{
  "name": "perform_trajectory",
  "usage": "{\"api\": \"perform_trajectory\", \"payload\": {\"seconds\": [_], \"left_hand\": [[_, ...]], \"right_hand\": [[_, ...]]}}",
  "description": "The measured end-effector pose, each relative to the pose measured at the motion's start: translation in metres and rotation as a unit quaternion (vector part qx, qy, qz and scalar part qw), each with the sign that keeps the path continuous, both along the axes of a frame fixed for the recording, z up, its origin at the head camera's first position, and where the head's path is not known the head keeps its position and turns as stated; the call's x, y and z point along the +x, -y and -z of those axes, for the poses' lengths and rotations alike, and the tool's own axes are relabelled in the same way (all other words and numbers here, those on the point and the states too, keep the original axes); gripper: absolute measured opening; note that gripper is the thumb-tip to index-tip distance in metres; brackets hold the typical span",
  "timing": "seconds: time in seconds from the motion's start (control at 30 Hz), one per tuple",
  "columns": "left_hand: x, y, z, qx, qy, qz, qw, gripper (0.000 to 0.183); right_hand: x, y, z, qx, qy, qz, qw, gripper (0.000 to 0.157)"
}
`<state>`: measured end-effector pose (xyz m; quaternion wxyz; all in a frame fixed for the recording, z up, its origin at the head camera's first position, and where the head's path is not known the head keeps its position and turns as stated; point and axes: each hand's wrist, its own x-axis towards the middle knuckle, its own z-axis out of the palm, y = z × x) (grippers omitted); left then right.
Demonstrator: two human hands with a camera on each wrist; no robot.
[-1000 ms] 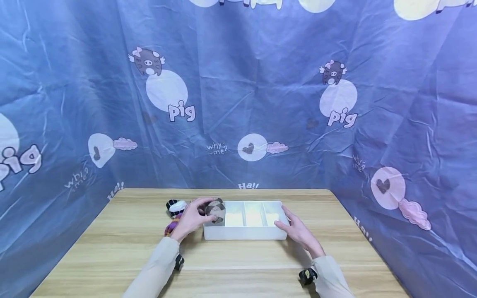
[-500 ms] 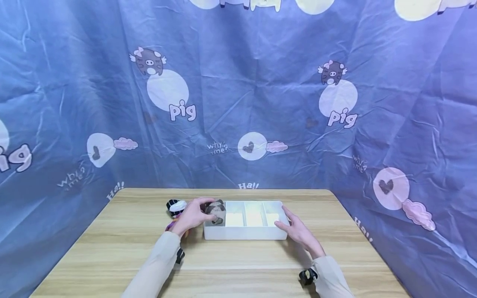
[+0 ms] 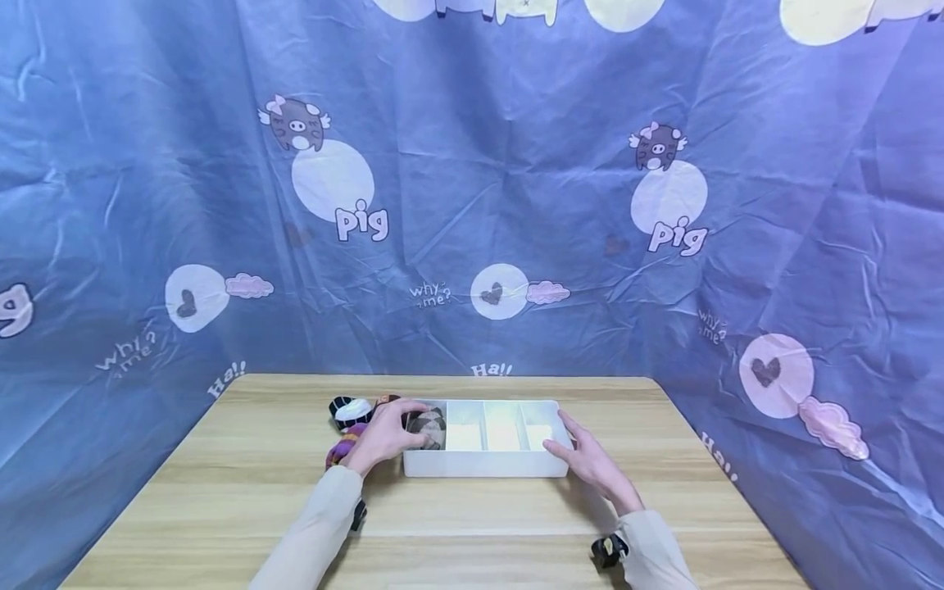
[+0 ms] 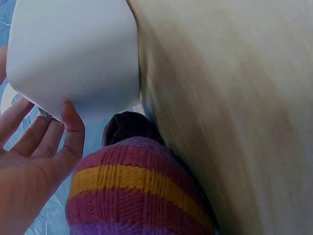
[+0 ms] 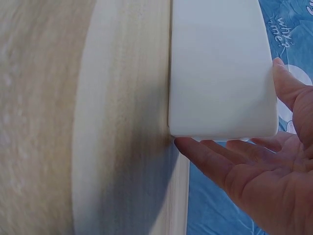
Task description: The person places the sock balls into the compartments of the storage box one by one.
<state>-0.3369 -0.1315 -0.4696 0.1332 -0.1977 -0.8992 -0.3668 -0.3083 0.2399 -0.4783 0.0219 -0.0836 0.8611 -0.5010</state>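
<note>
A white divided box (image 3: 487,465) sits on the table, its compartments in a row. My left hand (image 3: 382,436) reaches over its left end and holds a rolled grey-brown patterned sock (image 3: 431,426) down in the leftmost compartment. In the left wrist view, the left hand's thumb and fingers lie at the box rim, and most of that sock is hidden behind the wall. My right hand (image 3: 592,460) grips the box's right end, thumb over the front rim and fingers along the end wall. Something white lies in the rightmost compartment, beside the right thumb.
Left of the box lie a purple, maroon and yellow striped rolled sock (image 4: 137,181), a black-and-white one (image 3: 342,411) and a dark brown one (image 3: 387,401), close by my left hand. A blue printed curtain (image 3: 472,205) stands behind the wooden table (image 3: 472,541).
My left hand has lowered the grey-brown sock deeper into the leftmost compartment. The right hand has stayed at the box's right end, and the box has hardly moved.
</note>
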Motion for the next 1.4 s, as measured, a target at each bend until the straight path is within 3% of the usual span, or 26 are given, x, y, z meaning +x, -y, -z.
{"api": "perform_trajectory", "payload": {"seconds": [0.57, 0.8, 1.07, 1.4], "left_hand": [[-0.001, -0.003, 0.002, -0.014, -0.006, 0.006, 0.9999, 0.049], [0.002, -0.002, 0.001, -0.017, 0.009, 0.011, 0.9998, 0.052], [0.005, 0.001, -0.001, 0.027, 0.059, 0.008, 0.9978, 0.063], [0.009, 0.009, -0.006, 0.068, 0.08, 0.009, 0.9945, 0.067]], "right_hand": [[-0.003, 0.0, -0.001, -0.003, 0.008, 0.002, 1.0, 0.081], [-0.002, 0.001, -0.001, 0.009, 0.002, -0.004, 1.0, 0.08], [-0.002, 0.0, -0.003, 0.015, 0.007, 0.003, 1.0, 0.081], [-0.002, -0.001, -0.003, 0.017, 0.011, 0.006, 1.0, 0.081]]}}
